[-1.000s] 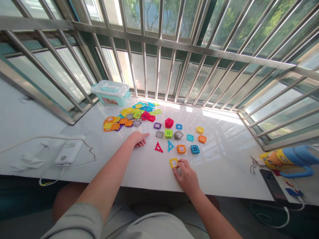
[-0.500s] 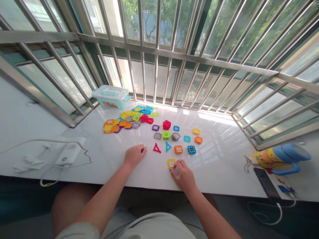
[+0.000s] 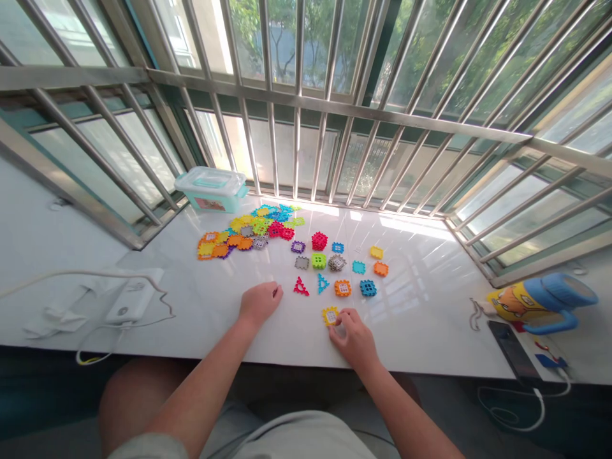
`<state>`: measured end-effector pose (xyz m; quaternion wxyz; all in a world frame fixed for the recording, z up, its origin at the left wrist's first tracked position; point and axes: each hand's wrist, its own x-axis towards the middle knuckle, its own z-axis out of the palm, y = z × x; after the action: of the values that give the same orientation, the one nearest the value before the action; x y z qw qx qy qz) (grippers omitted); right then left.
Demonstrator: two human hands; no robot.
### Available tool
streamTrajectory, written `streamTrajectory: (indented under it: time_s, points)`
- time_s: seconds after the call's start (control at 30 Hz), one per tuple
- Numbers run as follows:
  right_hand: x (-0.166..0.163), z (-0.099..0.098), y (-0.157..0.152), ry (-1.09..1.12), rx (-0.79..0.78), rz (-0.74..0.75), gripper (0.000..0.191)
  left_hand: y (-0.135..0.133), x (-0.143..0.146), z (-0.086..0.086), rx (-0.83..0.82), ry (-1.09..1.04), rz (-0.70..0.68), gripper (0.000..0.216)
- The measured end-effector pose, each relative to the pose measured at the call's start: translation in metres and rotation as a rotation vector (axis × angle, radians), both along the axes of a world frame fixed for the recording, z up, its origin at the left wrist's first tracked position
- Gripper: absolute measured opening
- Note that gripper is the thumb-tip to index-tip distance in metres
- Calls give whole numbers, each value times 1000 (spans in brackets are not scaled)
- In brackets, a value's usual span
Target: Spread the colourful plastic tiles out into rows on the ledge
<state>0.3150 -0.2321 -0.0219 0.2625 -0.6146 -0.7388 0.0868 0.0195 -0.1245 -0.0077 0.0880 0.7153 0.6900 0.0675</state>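
My right hand [image 3: 354,336] pinches the right edge of a yellow square building tile [image 3: 329,316] low over the white tabletop. The tile has a toothed rim and a whitish window-like centre. My left hand [image 3: 259,302] rests on the table curled into a loose fist, with nothing showing in it. Between and beyond the hands lie a red triangle tile [image 3: 301,287], a blue triangle tile [image 3: 322,283], an orange square piece [image 3: 342,288] and a blue square piece [image 3: 368,288]. Behind these are a green piece [image 3: 319,261], a grey piece [image 3: 337,262] and a red piece [image 3: 319,241].
A pile of mixed coloured tiles [image 3: 234,241] spreads at the left back, before a lidded turquoise box [image 3: 213,190]. Metal window bars [image 3: 329,105] edge the table. A power strip [image 3: 136,296] lies left; a phone [image 3: 514,350] and a yellow-blue bottle [image 3: 540,299] lie right.
The view has shifted slightly. My right hand still pinches the yellow tile in nearly the same place, and my left fist stays put.
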Motion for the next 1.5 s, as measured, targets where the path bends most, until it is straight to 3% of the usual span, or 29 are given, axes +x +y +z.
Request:
streamTrajectory:
  time_s: [0.8, 1.03, 1.17, 1.33, 1.5]
  points:
    - [4, -6, -4, -16, 44, -14, 12, 1, -1, -2, 51, 0, -2, 42]
    - [9, -6, -12, 32, 120, -20, 14, 3, -2, -1, 20, -12, 12, 44]
    - [41, 5, -5, 7, 219, -100, 18, 3, -2, 0, 16, -12, 4, 45]
    - [110, 18, 29, 19, 315, -462, 27, 3, -1, 0, 23, 2, 10, 45]
    - [145, -1, 54, -172, 87, -551, 25, 3, -1, 1, 20, 10, 16, 44]
